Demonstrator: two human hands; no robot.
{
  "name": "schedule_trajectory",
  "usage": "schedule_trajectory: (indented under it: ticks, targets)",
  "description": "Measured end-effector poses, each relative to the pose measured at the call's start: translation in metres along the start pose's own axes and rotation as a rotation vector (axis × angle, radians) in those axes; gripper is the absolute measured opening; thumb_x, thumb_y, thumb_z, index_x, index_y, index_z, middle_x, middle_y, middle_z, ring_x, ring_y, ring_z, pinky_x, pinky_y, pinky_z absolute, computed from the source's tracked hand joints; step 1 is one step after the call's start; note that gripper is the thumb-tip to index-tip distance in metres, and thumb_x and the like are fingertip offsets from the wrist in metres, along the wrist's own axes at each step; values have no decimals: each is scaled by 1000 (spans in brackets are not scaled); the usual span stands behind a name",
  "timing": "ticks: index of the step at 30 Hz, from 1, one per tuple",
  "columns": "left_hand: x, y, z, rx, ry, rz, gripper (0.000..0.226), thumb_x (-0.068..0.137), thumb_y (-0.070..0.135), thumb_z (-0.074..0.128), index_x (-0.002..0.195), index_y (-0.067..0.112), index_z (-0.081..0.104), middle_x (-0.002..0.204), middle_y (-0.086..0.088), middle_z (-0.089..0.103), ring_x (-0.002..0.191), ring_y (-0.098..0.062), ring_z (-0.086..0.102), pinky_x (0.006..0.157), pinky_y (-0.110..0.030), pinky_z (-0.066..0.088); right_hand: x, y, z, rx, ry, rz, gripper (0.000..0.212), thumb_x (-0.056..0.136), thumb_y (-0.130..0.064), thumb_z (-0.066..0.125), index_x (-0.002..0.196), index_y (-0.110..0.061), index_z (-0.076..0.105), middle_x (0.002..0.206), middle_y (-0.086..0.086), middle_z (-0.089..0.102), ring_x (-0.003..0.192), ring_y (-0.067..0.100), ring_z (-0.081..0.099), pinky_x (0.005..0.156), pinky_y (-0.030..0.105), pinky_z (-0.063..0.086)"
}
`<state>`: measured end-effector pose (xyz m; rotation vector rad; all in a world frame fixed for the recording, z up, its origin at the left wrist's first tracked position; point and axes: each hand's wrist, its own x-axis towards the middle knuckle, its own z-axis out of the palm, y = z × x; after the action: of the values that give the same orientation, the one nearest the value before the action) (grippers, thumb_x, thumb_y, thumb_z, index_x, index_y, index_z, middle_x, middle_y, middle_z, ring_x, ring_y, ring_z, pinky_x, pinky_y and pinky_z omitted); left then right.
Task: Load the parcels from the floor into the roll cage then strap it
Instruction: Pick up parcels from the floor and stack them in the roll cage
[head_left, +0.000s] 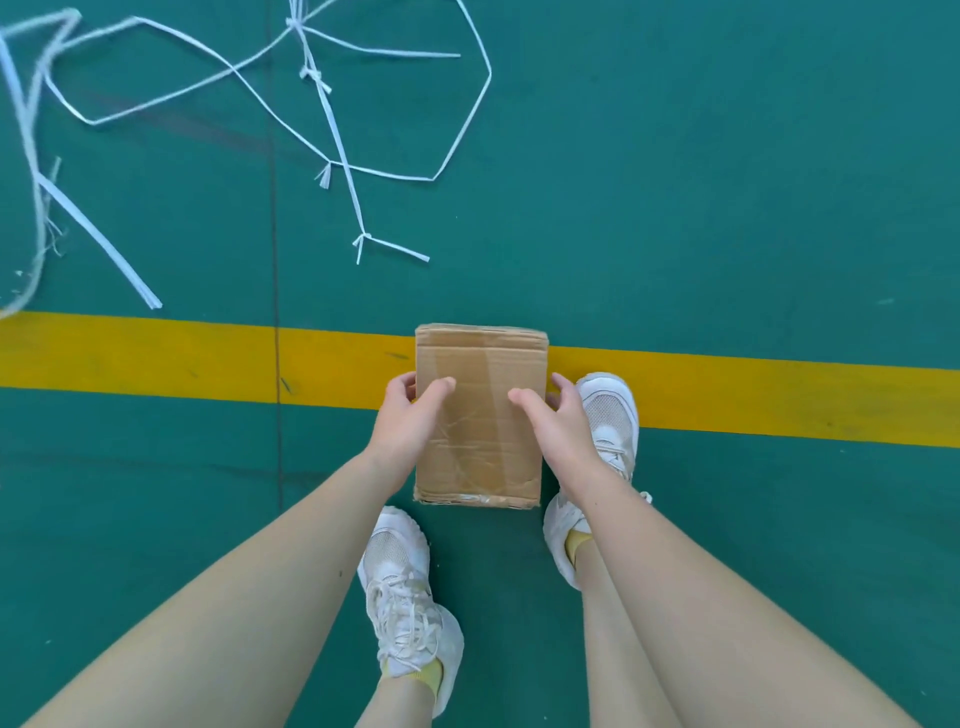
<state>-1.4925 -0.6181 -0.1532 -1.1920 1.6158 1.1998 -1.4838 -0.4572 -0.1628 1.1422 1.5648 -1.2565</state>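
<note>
The box (480, 426) is a small brown cardboard parcel, sealed with clear tape that is wrinkled across its top face. It sits low between the person's feet, its far end over the yellow line (156, 353). I cannot tell whether it rests on the floor (727, 208) or is just clear of it.

The left hand (410, 415) grips its left side and the right hand (561, 421) its right side. On each, the thumb lies on the top face and the fingers curl round the edge and down the wall.

It looks light and stiff: small enough for two hands to span, with square corners and no sag. The near bottom edge is scuffed and the tape is glossy, so bare cardboard on the side walls is likely the surer hold. The present hold, on opposite sides near the middle, seems sound. What is inside is unknown, so it should be set down gently.

The floor is smooth green sheet with a dark seam (275, 208) running away from the person to the left of the box. Loose white straps (340, 150), knotted and frayed, sprawl beyond the line towards the far left; they could catch a shoe. The white shoes (400, 597) stand just beside the box. No roll cage is in view.
</note>
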Motion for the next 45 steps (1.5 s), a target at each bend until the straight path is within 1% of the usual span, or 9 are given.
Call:
schedule_trajectory:
  ticks: [4,6,9,13,18,23,30,39,45]
  targets:
    - [-4,-5,3,-49,-89,-69,70,84,62,58,142,25,43,135,5,56,120,-18,55,98,-39,45,-7,-6,7,41,-54,34,48,93,-34,57,139,-25,44,122,-5,59,99,8,57,69,29,46]
    - [-12,-4,3,-66,-76,-81,76,79,66,59,142,27,43,135,7,56,121,-18,54,101,-40,43,-15,-10,9,44,-55,28,44,91,-32,55,135,-27,48,119,-6,62,99,10,58,74,33,48]
    - [-32,7,-1,-106,-30,-39,50,92,48,57,137,27,49,125,8,60,111,-15,57,86,-32,42,-38,-26,5,26,-69,-17,36,91,-29,52,127,-31,55,112,-7,66,99,14,63,76,34,51]
    - [-79,32,-18,-146,-6,28,38,93,41,59,129,28,57,117,7,66,106,-14,62,77,-30,48,-90,-56,-9,18,-41,-74,21,93,-28,51,110,-32,64,101,-7,70,92,14,65,73,33,52]
    - [-151,77,-48,-217,42,72,34,90,38,64,121,24,62,111,5,69,100,-17,65,85,-35,53,-167,-108,-18,63,17,-159,15,93,-26,56,94,-23,70,88,-7,71,77,12,63,68,28,51]
    - [-233,127,-97,-266,92,146,37,88,41,66,118,19,62,109,3,69,99,-18,65,92,-38,53,-260,-166,-16,88,-31,-259,17,93,-28,59,94,-20,74,92,-2,75,81,14,67,79,35,57]
    - [-383,188,-180,-328,91,301,37,89,44,64,120,25,58,110,3,67,97,-19,64,81,-36,52,-425,-237,-8,56,-50,-417,19,93,-34,58,93,-24,74,91,-3,75,90,21,69,84,40,56]
    - [-572,204,-282,-476,129,406,42,89,45,64,120,20,53,113,-5,64,100,-27,62,90,-42,51,-640,-292,12,-70,-122,-558,22,94,-44,55,93,-27,69,99,1,73,97,25,67,94,48,54]
    - [-648,208,-362,-592,226,510,51,83,48,67,121,17,53,113,-8,65,98,-29,64,91,-46,52,-737,-335,53,-179,-264,-701,20,97,-35,55,89,-20,65,98,7,72,85,23,66,74,33,55]
